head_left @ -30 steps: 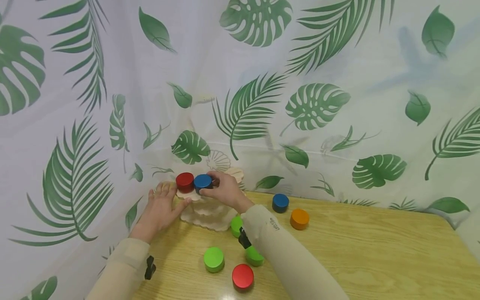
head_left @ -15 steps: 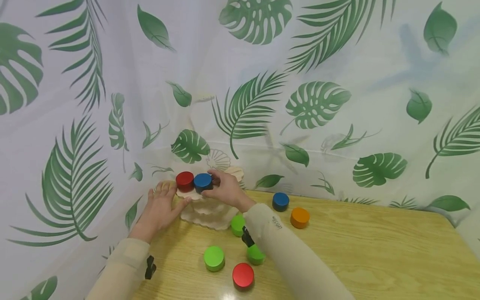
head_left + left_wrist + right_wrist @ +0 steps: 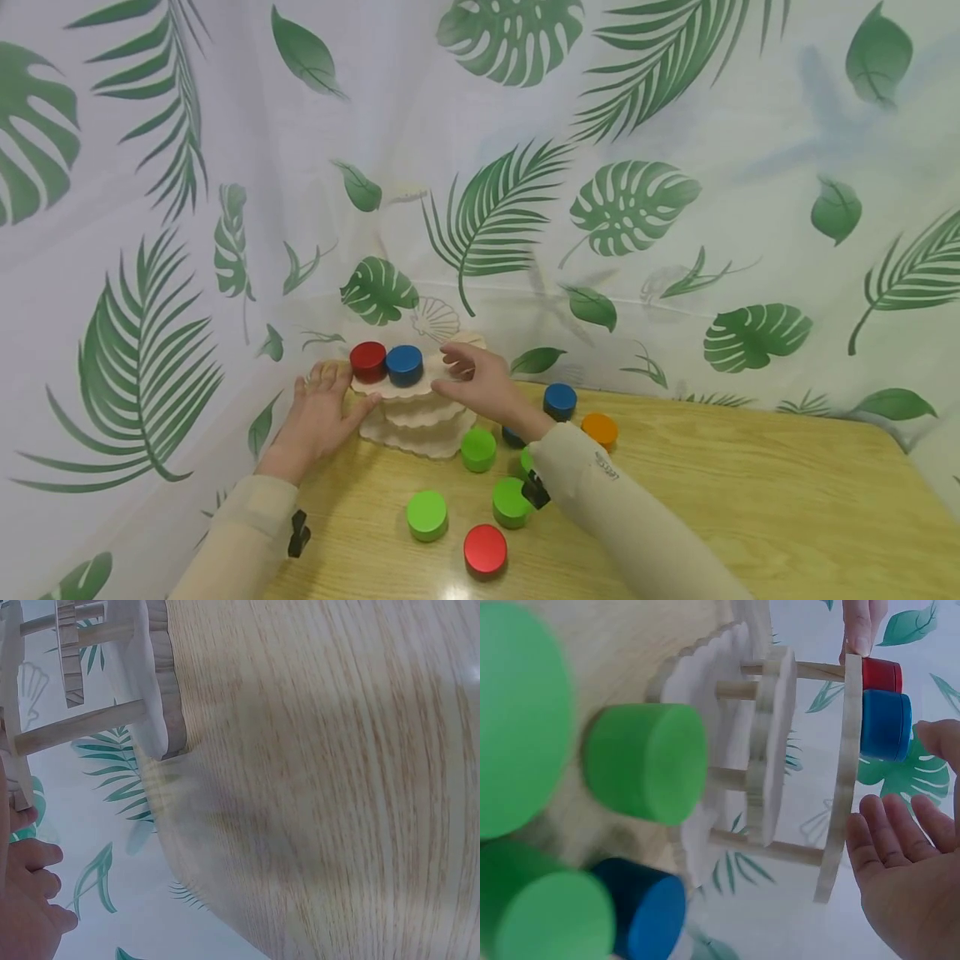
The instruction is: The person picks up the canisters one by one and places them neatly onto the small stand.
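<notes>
A three-tiered pale wooden stand (image 3: 408,440) with wavy edges stands at the back left of the table. On its top tier sit a red round tin (image 3: 368,362) and a blue round tin (image 3: 405,365), side by side. My left hand (image 3: 311,423) holds the left end of the top tier; in the left wrist view its fingertips (image 3: 46,885) show curled near the board's edge. Nothing is held by my right hand (image 3: 486,385), which hovers over the tier's right part, fingers spread and apart from the blue tin (image 3: 885,726).
Several green tins (image 3: 427,515) lie loose in front of the stand, with another red tin (image 3: 485,551) nearest me. A dark blue tin (image 3: 559,401) and an orange tin (image 3: 600,432) lie farther right. A leaf-printed curtain (image 3: 675,108) hangs behind the wooden table (image 3: 750,500).
My right hand has let go of the blue tin on the top tier and drawn back to the right. My left hand stays at the stand's edge.
</notes>
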The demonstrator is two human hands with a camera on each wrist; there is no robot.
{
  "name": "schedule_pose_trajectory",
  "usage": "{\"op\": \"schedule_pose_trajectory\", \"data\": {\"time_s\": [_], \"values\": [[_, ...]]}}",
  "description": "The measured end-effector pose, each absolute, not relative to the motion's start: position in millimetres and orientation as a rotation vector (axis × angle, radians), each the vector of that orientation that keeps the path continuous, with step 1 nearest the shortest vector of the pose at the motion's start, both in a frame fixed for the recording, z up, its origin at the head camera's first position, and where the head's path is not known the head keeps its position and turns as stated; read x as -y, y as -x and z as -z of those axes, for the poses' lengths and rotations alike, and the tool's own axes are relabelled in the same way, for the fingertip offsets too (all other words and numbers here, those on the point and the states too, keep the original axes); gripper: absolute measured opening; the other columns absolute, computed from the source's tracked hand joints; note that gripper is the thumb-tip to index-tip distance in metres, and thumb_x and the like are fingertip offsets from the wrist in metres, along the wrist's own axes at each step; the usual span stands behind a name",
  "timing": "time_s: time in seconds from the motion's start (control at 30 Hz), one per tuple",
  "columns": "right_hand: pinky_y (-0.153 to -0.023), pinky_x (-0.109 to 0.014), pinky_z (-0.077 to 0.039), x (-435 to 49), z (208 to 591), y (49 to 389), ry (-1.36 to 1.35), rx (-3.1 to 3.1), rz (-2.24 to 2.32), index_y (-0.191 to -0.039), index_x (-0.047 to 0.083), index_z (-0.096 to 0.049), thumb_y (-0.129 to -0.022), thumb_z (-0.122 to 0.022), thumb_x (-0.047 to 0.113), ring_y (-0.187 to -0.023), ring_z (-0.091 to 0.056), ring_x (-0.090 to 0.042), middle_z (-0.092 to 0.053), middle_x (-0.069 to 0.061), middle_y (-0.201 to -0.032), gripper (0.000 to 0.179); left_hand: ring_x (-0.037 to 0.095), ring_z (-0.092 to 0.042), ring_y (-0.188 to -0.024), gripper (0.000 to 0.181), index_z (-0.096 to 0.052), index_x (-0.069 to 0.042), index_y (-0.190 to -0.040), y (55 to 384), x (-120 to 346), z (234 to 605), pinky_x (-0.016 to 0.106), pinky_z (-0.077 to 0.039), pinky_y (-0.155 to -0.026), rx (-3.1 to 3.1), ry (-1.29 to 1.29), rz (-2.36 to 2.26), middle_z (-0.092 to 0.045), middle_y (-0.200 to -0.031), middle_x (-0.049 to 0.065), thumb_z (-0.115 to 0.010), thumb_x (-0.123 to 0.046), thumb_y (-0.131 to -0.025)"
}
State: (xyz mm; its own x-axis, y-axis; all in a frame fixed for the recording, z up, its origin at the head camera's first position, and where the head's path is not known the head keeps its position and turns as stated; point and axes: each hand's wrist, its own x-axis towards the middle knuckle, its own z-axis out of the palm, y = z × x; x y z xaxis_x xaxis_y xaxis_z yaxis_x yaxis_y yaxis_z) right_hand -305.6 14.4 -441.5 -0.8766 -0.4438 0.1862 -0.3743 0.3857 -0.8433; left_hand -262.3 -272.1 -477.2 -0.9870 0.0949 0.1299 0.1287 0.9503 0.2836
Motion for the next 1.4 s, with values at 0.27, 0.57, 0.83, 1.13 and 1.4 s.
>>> {"op": "schedule_pose_trajectory", "data": {"time_s": [0.27,0.57,0.83,1.13,1.4], "values": [[-0.105,-0.046,-0.056,-62,453,286,0.691,-2.527,1.544,-0.146,0.006,-0.06,-0.096,-0.077,0.027,-0.119,-0.067,-0.029,-0.066,-0.017,-0.141,0.057,0.055,-0.015,-0.158,0.093,-0.031,0.006,-0.162,265,270,475,0.075,-0.008,-0.126,2.984,0.187,0.46,-0.026,-0.168,0.034,-0.042,-0.067,-0.106],[-0.1,-0.042,-0.058,-109,476,263,0.677,-2.542,1.575,-0.142,0.009,-0.064,-0.097,-0.078,0.024,-0.115,-0.07,-0.031,-0.07,-0.015,-0.135,0.05,0.055,-0.016,-0.158,0.091,-0.033,0.008,-0.16,262,270,473,0.075,-0.009,-0.126,2.986,0.182,0.456,-0.027,-0.167,0.035,-0.044,-0.065,-0.106],[-0.104,-0.043,-0.055,-141,487,252,0.651,-2.551,1.554,-0.143,0.006,-0.062,-0.098,-0.077,0.024,-0.121,-0.065,-0.036,-0.067,-0.019,-0.138,0.051,0.056,-0.017,-0.157,0.09,-0.034,0.008,-0.16,262,273,476,0.075,-0.01,-0.125,2.985,0.19,0.441,-0.028,-0.167,0.035,-0.045,-0.064,-0.106],[-0.105,-0.048,-0.056,-161,501,244,0.61,-2.57,1.548,-0.139,0.002,-0.063,-0.095,-0.079,0.023,-0.121,-0.066,-0.035,-0.067,-0.021,-0.137,0.051,0.057,-0.017,-0.157,0.09,-0.034,0.008,-0.16,261,272,475,0.076,-0.012,-0.125,2.987,0.19,0.434,-0.028,-0.166,0.036,-0.043,-0.064,-0.107],[-0.103,-0.042,-0.058,-171,519,244,0.551,-2.575,1.524,-0.141,0.001,-0.062,-0.093,-0.082,0.024,-0.12,-0.067,-0.033,-0.068,-0.02,-0.137,0.057,0.056,-0.017,-0.157,0.091,-0.034,0.008,-0.16,261,271,475,0.076,-0.011,-0.125,2.989,0.182,0.439,-0.028,-0.167,0.035,-0.043,-0.065,-0.107]]}}
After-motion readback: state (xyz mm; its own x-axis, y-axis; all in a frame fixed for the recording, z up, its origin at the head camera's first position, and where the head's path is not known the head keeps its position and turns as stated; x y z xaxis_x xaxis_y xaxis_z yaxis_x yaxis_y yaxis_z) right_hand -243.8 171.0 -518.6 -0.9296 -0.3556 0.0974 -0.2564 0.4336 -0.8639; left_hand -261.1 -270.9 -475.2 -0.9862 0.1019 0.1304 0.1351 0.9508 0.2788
